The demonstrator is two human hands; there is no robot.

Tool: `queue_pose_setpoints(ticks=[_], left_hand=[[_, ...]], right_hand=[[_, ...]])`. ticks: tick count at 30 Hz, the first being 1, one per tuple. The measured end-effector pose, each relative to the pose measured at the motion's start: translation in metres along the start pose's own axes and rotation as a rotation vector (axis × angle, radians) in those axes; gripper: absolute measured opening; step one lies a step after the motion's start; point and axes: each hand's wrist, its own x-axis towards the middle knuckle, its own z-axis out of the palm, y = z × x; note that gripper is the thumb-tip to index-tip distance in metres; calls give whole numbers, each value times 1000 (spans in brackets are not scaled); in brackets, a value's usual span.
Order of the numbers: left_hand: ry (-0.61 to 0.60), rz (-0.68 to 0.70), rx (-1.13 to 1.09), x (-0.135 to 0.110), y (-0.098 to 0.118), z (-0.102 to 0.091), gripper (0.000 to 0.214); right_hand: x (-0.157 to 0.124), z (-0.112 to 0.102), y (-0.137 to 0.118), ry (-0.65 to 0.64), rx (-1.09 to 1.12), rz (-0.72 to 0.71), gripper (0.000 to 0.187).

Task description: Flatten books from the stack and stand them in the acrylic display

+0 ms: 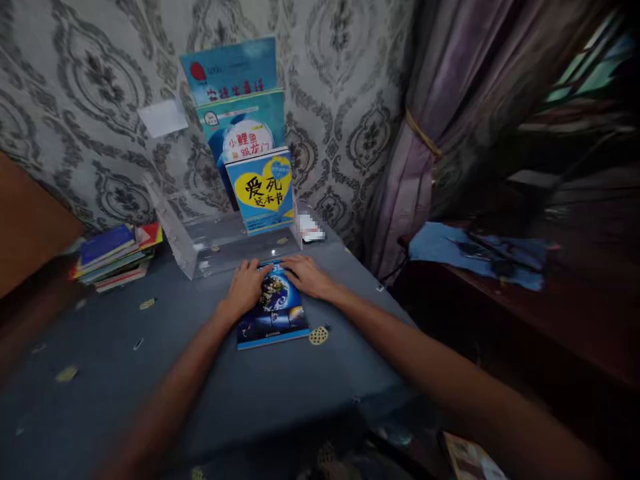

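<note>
A dark blue book [280, 313] with a globe on its cover lies on the grey cloth in front of a clear acrylic rack [230, 250]. My left hand [247, 287] grips its far left corner, the thumb resting over the cover. At the far right corner, my right hand [306, 275] holds the same book with its fingers near the top edge. The upper part of the cover is partly hidden by both hands. Upright in the rack stand a blue book with a yellow heart [265, 193], a teal book [245, 127] and a taller blue book [230, 67].
To the left is a stack of colourful books [117, 253]. A phone-like object [310, 227], partly blurred out, lies right of the rack. Beyond the table's right side are a tied purple curtain [420, 133] and a blue cloth [435, 247] on a dark red surface.
</note>
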Motion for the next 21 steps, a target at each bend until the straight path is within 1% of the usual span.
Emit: queue_pose_setpoints(ticks=[6,8,11,13,16,18,21], left_hand=[[35,15,-9,0,1,5,59],[48,56,-25,1,0,8,61],[65,153,-72,3,-4,12,67],[79,201,-94,2,-5,13,67],[124,261,-113,-2,-1,12,57],[155,317,-139,-7,5,10,49],[181,403,-188,-13,17,7,42]], right_hand=[[2,0,14,53,59,2,36],[3,1,19,65,73,-21,37],[5,2,25,74,107,-79,41],[5,2,28,80,128,-108,42],[1,2,33,95,133,-135,42],[-5,2,35,95,130,-155,42],[-16,2,38,87,130,-181,45]])
